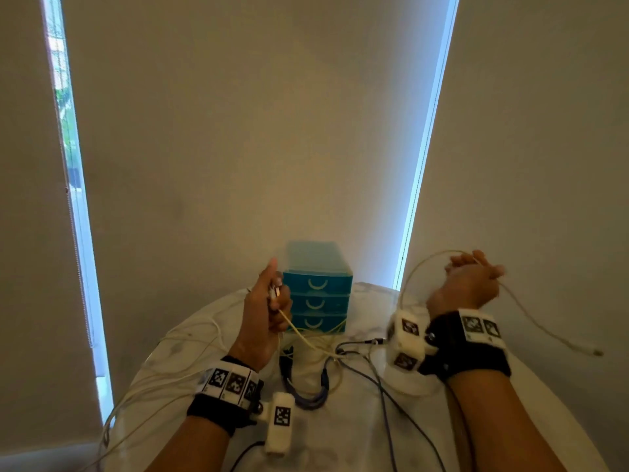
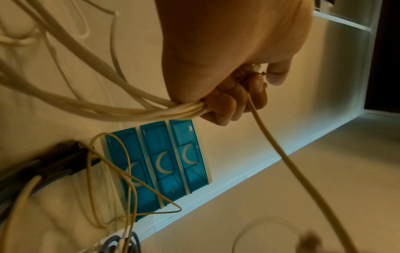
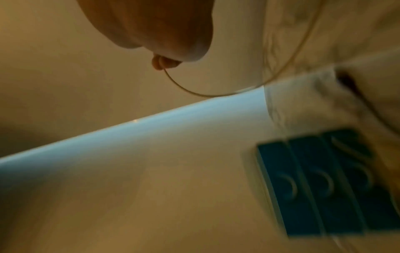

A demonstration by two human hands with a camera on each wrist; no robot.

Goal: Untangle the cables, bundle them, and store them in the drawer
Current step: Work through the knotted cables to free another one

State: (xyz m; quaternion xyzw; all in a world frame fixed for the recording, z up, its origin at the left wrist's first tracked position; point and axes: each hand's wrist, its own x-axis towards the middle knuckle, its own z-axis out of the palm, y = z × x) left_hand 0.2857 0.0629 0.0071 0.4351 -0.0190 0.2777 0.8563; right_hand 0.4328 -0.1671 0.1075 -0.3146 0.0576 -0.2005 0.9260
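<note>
My left hand [image 1: 272, 301] is raised above the table and grips several loops of white cable [image 2: 134, 109] in its fist, with a plug end sticking up by the thumb. My right hand [image 1: 473, 274], lifted at the right, pinches the same white cable [image 1: 531, 318], whose free end with a connector [image 1: 596, 352] dangles off to the right. In the right wrist view the cable [image 3: 194, 91] curves down from my fingers [image 3: 162, 64]. A blue three-drawer box [image 1: 318, 294] stands at the table's back, all drawers closed. Dark cables [image 1: 308, 396] lie tangled on the table between my arms.
The round white table [image 1: 357, 437] carries white cable loops [image 1: 163, 369] spilling over its left edge. Beige blinds hang behind the table, with bright window gaps [image 1: 418, 185] at left and right.
</note>
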